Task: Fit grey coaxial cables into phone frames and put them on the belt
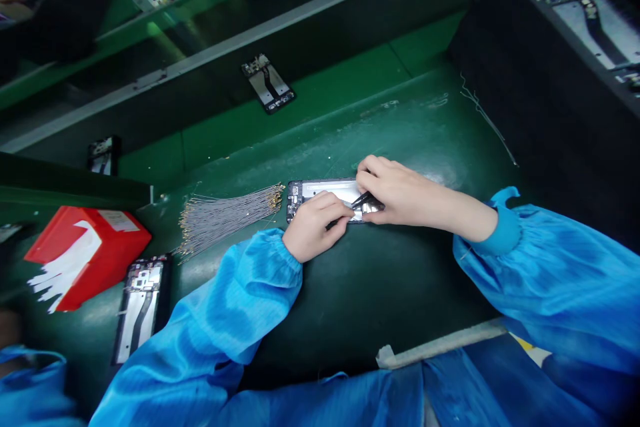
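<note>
An opened phone frame (pixel 320 188) lies flat on the green mat (pixel 390 267) in front of me. My left hand (pixel 315 223) rests on its near edge with the fingers curled and pressed down on it. My right hand (pixel 400 190) is closed round black tweezers (pixel 364 200), whose tip points at the frame's middle. Both arms wear blue sleeves.
A fan of thin grey wires (pixel 225 217) lies left of the frame. Another phone frame (pixel 140 303) and a red box (pixel 85 250) sit at the near left. More frames (pixel 269 83) lie on the belt behind. A black tray (pixel 575 27) stands at the right.
</note>
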Tool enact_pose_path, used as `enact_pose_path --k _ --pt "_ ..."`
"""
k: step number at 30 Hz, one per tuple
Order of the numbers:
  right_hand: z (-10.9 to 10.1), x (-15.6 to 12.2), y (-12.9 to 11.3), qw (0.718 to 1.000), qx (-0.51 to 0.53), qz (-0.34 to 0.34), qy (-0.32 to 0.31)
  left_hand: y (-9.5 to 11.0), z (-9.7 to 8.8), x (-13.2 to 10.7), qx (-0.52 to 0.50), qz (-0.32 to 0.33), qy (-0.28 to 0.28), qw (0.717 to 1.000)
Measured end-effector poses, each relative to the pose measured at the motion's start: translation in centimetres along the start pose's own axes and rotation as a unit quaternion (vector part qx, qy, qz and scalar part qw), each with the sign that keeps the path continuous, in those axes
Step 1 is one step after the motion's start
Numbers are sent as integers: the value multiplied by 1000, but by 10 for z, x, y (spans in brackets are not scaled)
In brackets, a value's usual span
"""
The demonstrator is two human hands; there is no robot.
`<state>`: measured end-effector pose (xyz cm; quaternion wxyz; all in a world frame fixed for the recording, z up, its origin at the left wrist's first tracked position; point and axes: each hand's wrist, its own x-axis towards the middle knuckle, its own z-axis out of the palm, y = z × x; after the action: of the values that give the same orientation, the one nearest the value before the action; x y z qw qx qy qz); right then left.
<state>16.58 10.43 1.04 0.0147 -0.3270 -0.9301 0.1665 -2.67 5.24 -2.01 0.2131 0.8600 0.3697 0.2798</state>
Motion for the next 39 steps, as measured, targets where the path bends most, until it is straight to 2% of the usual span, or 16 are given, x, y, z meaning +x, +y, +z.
enact_pose_path --k 8,13,19,27,32,34,36,39 --pt "-5 7 -5 996 -83 -26 -17 3 1 3 32 -22 9 999" --pt "-9 11 -13 995 -76 13 -58 3 0 2 30 -28 1 999" --pt "-10 13 -16 994 -43 51 -89 1 -6 3 -20 -5 -38 999" --pt "-13 16 -18 991 -29 72 -111 1 -7 3 -39 9 -55 998" --pt "-10 14 -15 995 -6 66 -81 -3 -28 14 -68 -17 -126 990" --pt "-8 12 -11 996 28 60 -52 -12 -39 28 -19 -47 -103 993" --pt "-7 10 -8 996 59 68 -23 -28 -46 47 69 -87 -43 993" --pt "-3 7 -7 996 65 58 4 -63 -47 79 202 -179 13 963"
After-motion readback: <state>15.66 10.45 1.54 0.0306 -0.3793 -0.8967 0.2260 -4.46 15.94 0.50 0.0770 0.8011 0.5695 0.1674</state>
